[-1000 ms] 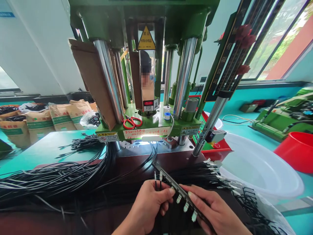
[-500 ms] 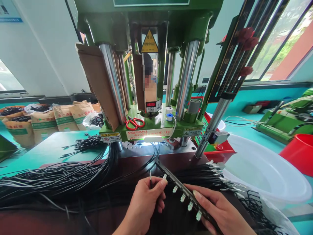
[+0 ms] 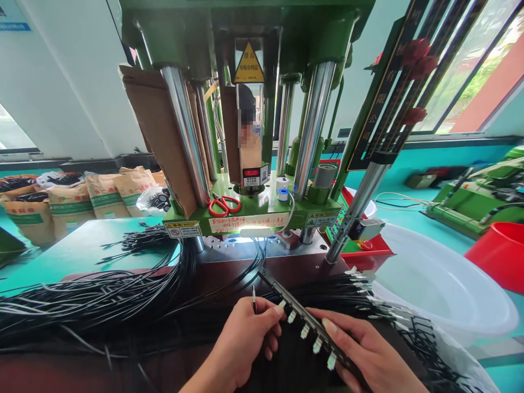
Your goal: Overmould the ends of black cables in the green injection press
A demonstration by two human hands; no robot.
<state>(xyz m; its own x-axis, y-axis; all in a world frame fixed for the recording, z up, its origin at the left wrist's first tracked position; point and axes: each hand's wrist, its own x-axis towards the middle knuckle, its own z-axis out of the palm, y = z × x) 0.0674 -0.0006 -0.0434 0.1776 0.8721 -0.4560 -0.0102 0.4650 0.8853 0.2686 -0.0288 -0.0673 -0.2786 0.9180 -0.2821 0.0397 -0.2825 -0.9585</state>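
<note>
My right hand [image 3: 360,346] is closed around the lower end of a long black bar [image 3: 302,312], tilted from upper left to lower right. Several small metal connectors [image 3: 305,331] stick out along the bar's near side. The fingers of my left hand [image 3: 251,338] are curled, thumb and forefinger pinched at the uppermost connector [image 3: 282,304]. A slim pointed piece with a pale tip [image 3: 254,295] rises from the same hand; its lower part is hidden, so its kind is unclear. Black cables [image 3: 323,292] lie behind and below both hands.
A green press [image 3: 262,210] stands ahead, with red-handled scissors [image 3: 224,206] on its lower plate. Thick bundles of black cable [image 3: 102,305] cover the left side of the bench. At right are a white tub [image 3: 446,284] and a red bucket [image 3: 497,256]. A person shows behind the press.
My left thumb and forefinger have moved slightly right and down along the bar, with the uppermost connector now nearer the one below it. My right hand stays nearly still on the bar.
</note>
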